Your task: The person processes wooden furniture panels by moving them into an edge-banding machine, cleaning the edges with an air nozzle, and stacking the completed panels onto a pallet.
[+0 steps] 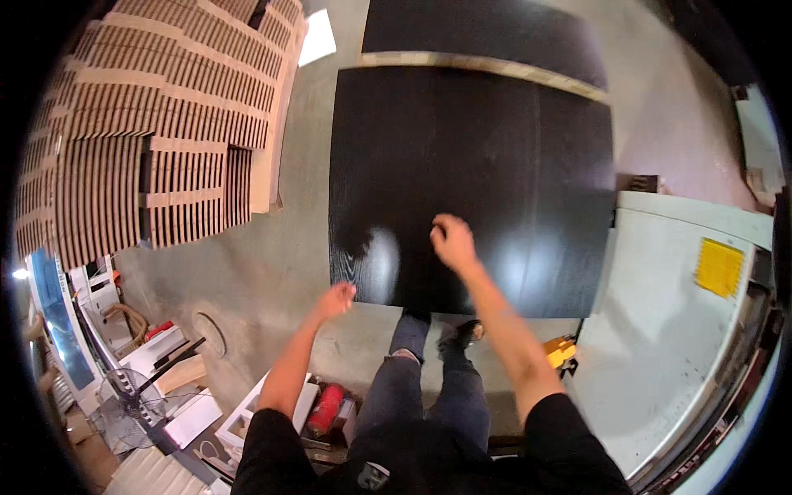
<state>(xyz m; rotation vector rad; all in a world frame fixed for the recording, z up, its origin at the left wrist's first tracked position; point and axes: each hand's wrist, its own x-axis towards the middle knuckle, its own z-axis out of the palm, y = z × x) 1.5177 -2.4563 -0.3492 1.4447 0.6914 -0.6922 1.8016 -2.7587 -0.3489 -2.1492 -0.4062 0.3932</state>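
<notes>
A large black panel (462, 157) with a glossy wood-grain face lies flat in front of me. Over its near half is my right hand (452, 242), its fingers curled downward; whatever they may hold is hidden, and whether they touch the surface I cannot tell. My left hand (333, 302) is by the panel's near left corner, fingers bent in, with nothing visible in them. Behind the panel's far edge runs a pale strip (478, 63), and past it lies another black panel (487, 25).
Tall stacks of slatted brown boards (177, 124) stand at the left. To the right is a white machine table (660, 322) with a yellow label (718, 267). A fan (132, 396), a red cylinder (328, 404) and a yellow object (560, 352) are nearer me.
</notes>
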